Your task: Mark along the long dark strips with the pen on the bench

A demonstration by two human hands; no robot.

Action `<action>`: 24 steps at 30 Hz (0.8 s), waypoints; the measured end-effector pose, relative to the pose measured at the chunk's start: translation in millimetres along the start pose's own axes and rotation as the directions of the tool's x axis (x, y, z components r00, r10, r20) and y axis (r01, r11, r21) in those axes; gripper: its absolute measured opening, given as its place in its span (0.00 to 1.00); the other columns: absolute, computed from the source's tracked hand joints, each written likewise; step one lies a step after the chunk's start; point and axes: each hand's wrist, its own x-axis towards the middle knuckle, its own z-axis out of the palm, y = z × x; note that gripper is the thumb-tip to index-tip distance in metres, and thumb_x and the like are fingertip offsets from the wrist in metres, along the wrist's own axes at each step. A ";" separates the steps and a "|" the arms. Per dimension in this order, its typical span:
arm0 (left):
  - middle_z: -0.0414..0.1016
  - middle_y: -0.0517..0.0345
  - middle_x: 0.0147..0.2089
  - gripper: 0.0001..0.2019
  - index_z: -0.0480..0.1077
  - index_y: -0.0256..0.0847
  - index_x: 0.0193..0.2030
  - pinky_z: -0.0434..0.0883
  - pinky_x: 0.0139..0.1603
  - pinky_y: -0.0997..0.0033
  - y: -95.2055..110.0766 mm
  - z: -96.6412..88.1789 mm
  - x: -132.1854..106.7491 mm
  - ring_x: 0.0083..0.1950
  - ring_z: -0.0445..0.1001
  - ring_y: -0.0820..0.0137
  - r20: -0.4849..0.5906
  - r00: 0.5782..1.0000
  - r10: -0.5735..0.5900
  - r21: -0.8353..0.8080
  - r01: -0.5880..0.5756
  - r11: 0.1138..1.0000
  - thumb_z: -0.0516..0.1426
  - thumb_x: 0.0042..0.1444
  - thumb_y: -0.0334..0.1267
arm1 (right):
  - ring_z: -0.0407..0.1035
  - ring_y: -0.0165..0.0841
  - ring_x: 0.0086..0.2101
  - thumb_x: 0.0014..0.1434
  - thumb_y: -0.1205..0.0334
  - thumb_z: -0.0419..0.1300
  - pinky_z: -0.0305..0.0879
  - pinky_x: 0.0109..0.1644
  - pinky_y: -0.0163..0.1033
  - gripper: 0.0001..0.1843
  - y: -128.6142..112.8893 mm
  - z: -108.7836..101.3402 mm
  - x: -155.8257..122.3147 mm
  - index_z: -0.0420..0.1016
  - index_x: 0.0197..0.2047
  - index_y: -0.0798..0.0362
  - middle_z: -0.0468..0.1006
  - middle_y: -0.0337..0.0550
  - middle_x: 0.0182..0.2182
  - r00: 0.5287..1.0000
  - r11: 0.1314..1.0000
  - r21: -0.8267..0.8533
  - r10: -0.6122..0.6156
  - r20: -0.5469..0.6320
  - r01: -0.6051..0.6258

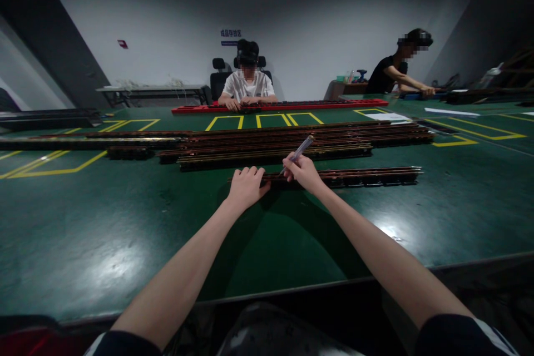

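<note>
A long dark rail with metal strips lies across the green table in front of me. My left hand rests on the rail's left end, fingers curled over it. My right hand is closed on a clear-handled screwdriver, whose tip points down at the rail just right of my left hand.
Several more dark rails lie stacked behind the near one. A person in a white shirt sits opposite at a long red rail. Another person in black works at the far right. Yellow outlines mark the tabletop.
</note>
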 end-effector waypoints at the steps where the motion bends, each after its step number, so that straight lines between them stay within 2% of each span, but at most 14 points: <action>1: 0.74 0.42 0.51 0.19 0.68 0.37 0.53 0.67 0.49 0.55 0.1 -0.2 0.1 0.52 0.72 0.54 0.002 1.000 -0.001 0.004 0.001 1.000 0.48 0.63 0.46 | 0.65 0.25 0.16 0.56 0.50 0.60 0.64 0.20 0.30 0.15 -0.2 0.0 -0.1 0.65 0.27 0.52 0.71 0.35 0.17 1.000 1.000 -0.001 0.000 -0.001 0.000; 15: 0.74 0.44 0.51 0.18 0.68 0.37 0.53 0.67 0.50 0.56 -0.9 2.0 1.0 0.52 0.72 0.55 -0.003 1.000 -0.002 0.018 0.002 1.000 0.49 0.63 0.46 | 0.65 0.25 0.16 0.58 0.56 0.58 0.63 0.20 0.29 0.11 0.7 -1.4 1.4 0.65 0.28 0.53 0.71 0.35 0.17 1.000 1.000 -0.023 -0.015 0.017 0.015; 19: 0.75 0.45 0.51 0.18 0.68 0.38 0.53 0.68 0.50 0.57 -1.8 -0.5 2.1 0.51 0.72 0.57 0.023 1.000 -0.007 0.000 0.007 1.000 0.48 0.63 0.46 | 0.66 0.25 0.16 0.58 0.60 0.58 0.63 0.20 0.29 0.09 -3.4 -4.5 -0.2 0.66 0.29 0.54 0.72 0.36 0.18 0.999 0.998 -0.067 -0.014 0.045 0.017; 24: 0.75 0.46 0.52 0.18 0.68 0.38 0.53 0.68 0.51 0.57 -0.6 -5.1 2.0 0.52 0.72 0.59 0.061 0.998 -0.024 -0.011 0.025 1.000 0.49 0.63 0.46 | 0.67 0.25 0.17 0.58 0.58 0.59 0.64 0.21 0.29 0.10 -4.9 -6.7 -1.1 0.67 0.29 0.54 0.73 0.38 0.19 0.999 0.996 -0.082 -0.019 0.033 0.021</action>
